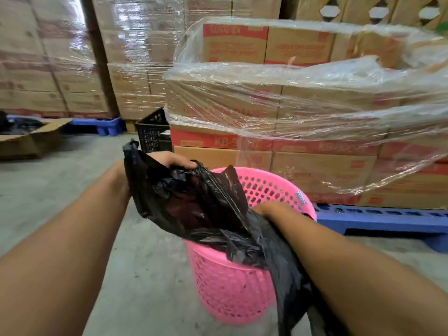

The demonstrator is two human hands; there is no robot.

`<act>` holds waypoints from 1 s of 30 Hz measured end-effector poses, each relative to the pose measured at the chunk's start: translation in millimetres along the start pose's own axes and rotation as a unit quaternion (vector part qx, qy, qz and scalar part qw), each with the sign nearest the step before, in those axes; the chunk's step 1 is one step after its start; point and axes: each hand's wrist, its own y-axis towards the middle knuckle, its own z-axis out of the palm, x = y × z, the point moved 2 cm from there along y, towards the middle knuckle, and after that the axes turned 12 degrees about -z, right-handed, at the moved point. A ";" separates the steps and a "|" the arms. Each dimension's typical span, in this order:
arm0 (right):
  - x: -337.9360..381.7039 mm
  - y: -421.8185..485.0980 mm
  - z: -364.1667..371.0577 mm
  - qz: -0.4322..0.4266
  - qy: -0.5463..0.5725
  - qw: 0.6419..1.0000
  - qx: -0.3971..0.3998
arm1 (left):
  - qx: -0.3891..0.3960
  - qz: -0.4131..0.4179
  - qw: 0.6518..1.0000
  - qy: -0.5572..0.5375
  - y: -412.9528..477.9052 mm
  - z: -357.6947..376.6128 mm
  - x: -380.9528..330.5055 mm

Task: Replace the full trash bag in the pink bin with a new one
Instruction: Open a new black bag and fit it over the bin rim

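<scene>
Step in hand: fitting the new bag; this is a judgement, since the black trash bag (201, 204) looks thin and slack, not full, and is held open over the mouth of the pink bin (228, 287).
Old bag: not identifiable anywhere in view; I cannot tell where it went.
Left hand (169, 159): raised at the bag's upper edge, fingers (186, 163) curled over and pinching the film, lifting that side clear of the rim.
Right hand (269, 207): down at the near rim of the bin, mostly hidden by folds of plastic; I cannot tell how its fingers are set, though it seems to press film inward.
Where the bag is: partly draped across the bin's opening, 1 long tail hanging down outside the near wall toward the floor (150, 275).
Next move, as I judge it: push the closed bottom down inside, then spread the mouth and fold it over the rim all the way round; the outside tail must be drawn in first.
Bag material: very thin glossy black film, crumpled, creased, clinging to itself; likely to slip and trap air.
Bin: rigid pink plastic, round, tapering downward, walls pierced with a lattice of small holes, smooth rolled rim.
Floor: smooth grey concrete.
Surroundings: stacked cardboard cartons (303, 112) under wrinkled clear stretch wrap on a blue pallet (388, 219); a black crate (152, 134) just behind.
</scene>
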 end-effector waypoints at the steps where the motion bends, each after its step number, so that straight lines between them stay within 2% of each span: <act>1: 0.7 -2.1 3.4 0.003 -0.018 0.999 0.037 | -0.012 0.012 0.999 0.037 -71.1 45.6 8.3; 2: 3.8 -3.6 7.3 -0.007 -0.015 0.998 0.061 | 0.030 0.015 0.993 0.117 -213.4 128.1 28.5; 4: 12.7 -0.7 9.5 -0.055 0.014 0.991 0.118 | 0.028 0.017 0.976 0.216 -249.8 159.6 33.0; 5: 17.1 5.0 3.9 -0.077 0.043 0.991 0.097 | 0.001 0.045 0.972 0.230 -254.0 162.1 30.9; 8: 20.5 7.7 -27.8 -0.094 0.179 0.978 -0.047 | -0.119 0.115 0.974 0.153 -243.0 152.6 32.7; 10: 25.9 -8.0 -57.6 -0.149 0.243 0.954 -0.089 | -0.141 0.121 0.979 0.079 -239.2 153.7 35.9; 11: 31.4 -19.2 -71.1 -0.188 0.279 0.938 -0.083 | -0.138 0.116 0.983 0.038 -233.4 155.5 36.1; 13: 43.0 -41.6 -83.4 -0.255 0.299 0.919 0.004 | -0.137 0.112 0.983 -0.041 -225.5 157.9 33.5; 15: 52.1 -60.6 -82.3 -0.266 0.234 0.926 0.131 | -0.155 0.137 0.976 -0.070 -219.0 158.4 28.7; 16: 53.8 -65.6 -78.9 -0.243 0.162 0.941 0.172 | -0.159 0.142 0.974 -0.070 -217.9 161.1 27.4; 18: 51.0 -64.0 -71.0 -0.156 -0.023 0.972 0.176 | -0.151 0.149 0.975 -0.065 -214.2 165.5 24.8; 20: 42.1 -54.5 -69.5 -0.087 -0.155 0.981 0.080 | -0.139 0.152 0.978 -0.035 -211.9 166.6 24.5; 22: 31.9 -48.1 -74.3 -0.084 -0.197 0.974 -0.070 | -0.145 0.158 0.977 0.014 -209.5 164.6 24.5; 24: 23.0 -45.9 -82.1 -0.087 -0.199 0.960 -0.177 | -0.159 0.185 0.963 0.114 -213.4 163.8 24.8; 26: 14.1 -42.6 -88.2 -0.077 -0.215 0.949 -0.217 | -0.185 0.214 0.933 0.220 -214.4 162.0 23.5; 28: 10.8 -40.0 -89.5 -0.069 -0.230 0.949 -0.204 | -0.216 0.220 0.908 0.284 -217.8 162.3 19.9; 30: 10.9 -33.9 -87.2 -0.101 -0.174 0.963 -0.179 | -0.212 0.184 0.910 0.304 -220.9 165.2 16.6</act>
